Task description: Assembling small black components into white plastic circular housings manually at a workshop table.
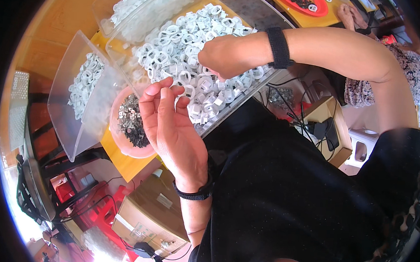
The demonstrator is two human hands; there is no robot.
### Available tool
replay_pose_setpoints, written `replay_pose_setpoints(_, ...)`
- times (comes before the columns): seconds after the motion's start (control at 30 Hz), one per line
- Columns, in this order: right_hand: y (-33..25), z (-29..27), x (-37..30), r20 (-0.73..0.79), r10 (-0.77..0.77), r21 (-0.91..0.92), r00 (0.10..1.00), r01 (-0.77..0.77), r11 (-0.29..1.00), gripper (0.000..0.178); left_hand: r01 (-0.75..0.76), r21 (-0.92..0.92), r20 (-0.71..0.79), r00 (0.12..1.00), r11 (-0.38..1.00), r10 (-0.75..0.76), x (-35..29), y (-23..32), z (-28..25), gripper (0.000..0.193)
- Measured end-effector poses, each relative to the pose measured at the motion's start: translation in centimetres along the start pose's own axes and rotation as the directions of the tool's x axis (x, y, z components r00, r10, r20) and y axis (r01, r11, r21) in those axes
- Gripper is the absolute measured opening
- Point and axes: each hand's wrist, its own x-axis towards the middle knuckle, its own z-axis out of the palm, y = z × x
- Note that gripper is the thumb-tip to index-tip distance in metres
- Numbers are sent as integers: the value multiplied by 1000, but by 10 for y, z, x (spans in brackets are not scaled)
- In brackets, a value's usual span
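My left hand (174, 134) is raised palm up beside the front corner of a clear plastic bin (242, 102). Its fingers are loosely curled and apart, with nothing visible between them. Small white plastic rings with square centres (176, 41) fill the bin in a loose heap. Over the heap, my right hand (230, 55) is bent at the wrist with its fingers folded down. The back of that hand hides most of the fingers and whatever they hold. Just left of my left hand stands a pink bowl (135, 152) of small dark and metallic pieces.
A second clear bin (69, 140) with white rings stands left. Behind, another clear container (154, 19) holds translucent pieces. A cardboard box (156, 206) lies below the yellow table edge. At far right, another person's hand (351, 17) rests near a red tray (316, 11).
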Motion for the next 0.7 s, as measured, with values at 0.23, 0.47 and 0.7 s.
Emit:
replay_pose_setpoints(0.23,-6,7,0,-3,-75,-97,997,75,993,8,5,8,-4,1000,1000,-5,2,0,2,17)
replay_pose_setpoints(0.47,-15,-32,-38,-486,-398,-84,778,412,907,6,62,94,-93,994,994,-53,1,3,7,25)
replay_pose_setpoints(0.7,-7,-28,-68,-522,-833,-737,184,395,549,25,139,59,49,989,989,-142,1,3,5,31)
